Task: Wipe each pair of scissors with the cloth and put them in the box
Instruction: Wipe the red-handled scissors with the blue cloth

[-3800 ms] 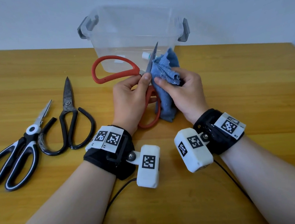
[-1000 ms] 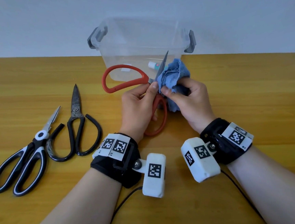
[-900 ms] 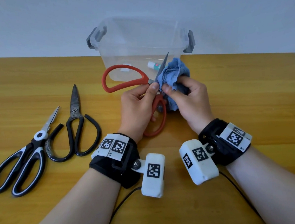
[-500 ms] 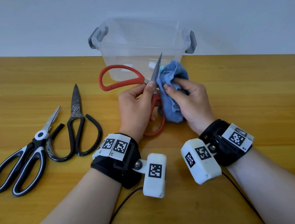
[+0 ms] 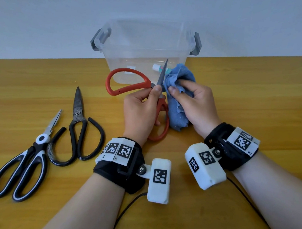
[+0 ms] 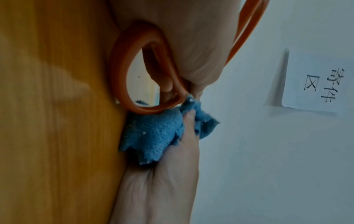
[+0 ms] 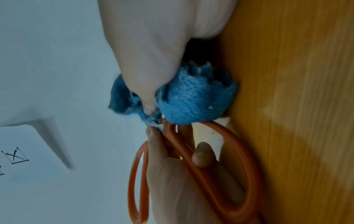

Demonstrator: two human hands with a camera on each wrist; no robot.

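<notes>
1. Scissors and cloth lay over a wooden table (image 5: 254,90) that ran from the near edge to a pale wall.
2. A clear plastic box (image 5: 146,47) with grey latches stood at the table's far side, open at the top; a small white tube (image 5: 158,68) showed through its front wall.
3. The black-and-white scissors (image 5: 23,162) lay flat at the far left, blades pointing away from the person.
4. The all-black scissors (image 5: 78,128) lay just beside them to the right, one handle loop touching or overlapping the black-and-white pair's handle.
5. The red-handled scissors (image 5: 125,80) were held up just in front of the box, handles spread and the visible blade pointing up toward the box rim.
6. The left hand (image 5: 140,111) gripped the red-handled scissors near the pivot, thumb pressed at the base of the blade and fingers curled around the lower loop, as the right wrist view showed.
7. The right hand (image 5: 194,101) was curled around the blue cloth (image 5: 178,112), thumb pinching a fold of it right beside the blade.
8. The cloth's upper bunch lay against the blade, and its lower end hung down to the table.
</notes>
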